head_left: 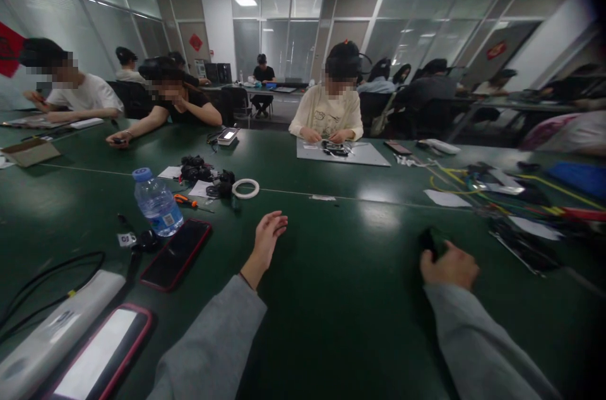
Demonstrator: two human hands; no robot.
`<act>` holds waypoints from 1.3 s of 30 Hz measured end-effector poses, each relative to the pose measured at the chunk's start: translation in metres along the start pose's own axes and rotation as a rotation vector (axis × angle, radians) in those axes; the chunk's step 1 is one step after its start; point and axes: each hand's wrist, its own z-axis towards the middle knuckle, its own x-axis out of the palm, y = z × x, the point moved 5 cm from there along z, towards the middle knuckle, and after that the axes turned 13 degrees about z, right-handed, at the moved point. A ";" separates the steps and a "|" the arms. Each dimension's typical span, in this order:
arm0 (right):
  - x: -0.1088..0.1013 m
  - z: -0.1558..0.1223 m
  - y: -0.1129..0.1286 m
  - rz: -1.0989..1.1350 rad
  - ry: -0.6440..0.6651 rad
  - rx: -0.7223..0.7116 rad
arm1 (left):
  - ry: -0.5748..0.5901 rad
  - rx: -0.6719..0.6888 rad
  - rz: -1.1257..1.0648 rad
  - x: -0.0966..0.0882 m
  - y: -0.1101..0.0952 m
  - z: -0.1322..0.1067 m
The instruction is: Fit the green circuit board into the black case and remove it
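My left hand [268, 242] hovers over the green table [331, 299], its fingers loosely bent and apart, with nothing in them. Farther right, my right hand [452, 265] is closed around a small dark object [430, 240]; my fingers cover much of it, and its kind does not show. Left of my left hand lies a dark phone in a red case [177, 255]. A clear water bottle with a blue cap [158, 204] stands upright just behind that phone.
A second red-cased phone [101, 349] and a long white device [61, 330] lie front left. Black cable bundles [203, 173], an orange-handled screwdriver [185, 200] and a white ring [245, 189] lie beyond. Cables [473, 179] clutter the right. A person [331, 110] sits opposite at a grey board [364, 154].
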 end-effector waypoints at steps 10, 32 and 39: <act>0.035 -0.100 0.235 0.763 0.661 -0.595 | -0.117 0.209 0.429 0.005 -0.016 -0.006; 0.037 -0.106 0.228 1.131 0.802 -0.135 | 0.202 0.045 0.415 0.021 -0.012 -0.017; 0.025 -0.126 0.247 0.993 0.847 -0.348 | 0.155 0.232 0.482 0.025 -0.020 -0.016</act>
